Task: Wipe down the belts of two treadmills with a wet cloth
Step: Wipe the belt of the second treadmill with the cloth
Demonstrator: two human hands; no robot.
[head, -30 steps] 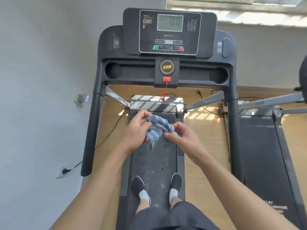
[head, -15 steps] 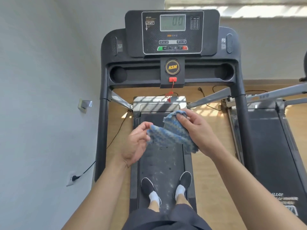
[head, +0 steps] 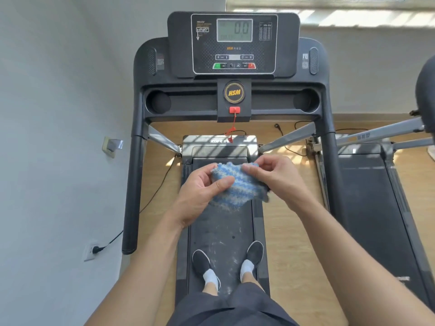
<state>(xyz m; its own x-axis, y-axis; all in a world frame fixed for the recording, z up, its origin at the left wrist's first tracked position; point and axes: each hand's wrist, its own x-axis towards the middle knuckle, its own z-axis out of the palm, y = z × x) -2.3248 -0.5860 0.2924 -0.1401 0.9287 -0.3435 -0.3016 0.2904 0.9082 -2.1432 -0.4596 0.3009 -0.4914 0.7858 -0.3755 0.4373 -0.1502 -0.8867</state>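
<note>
Cloth [head: 237,187] hangs bunched in the air over the front end of the dusty belt [head: 221,231] I'm standing on. My left hand [head: 200,196] pinches its near side and my right hand [head: 277,177] grips the far edge. Left this loosely wadded, I reckon it could slip from my hands or just smear the dust.

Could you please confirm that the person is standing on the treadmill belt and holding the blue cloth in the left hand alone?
Not quite: the head view shows both the left hand and right hand gripping the blue cloth while standing on the belt.
</note>
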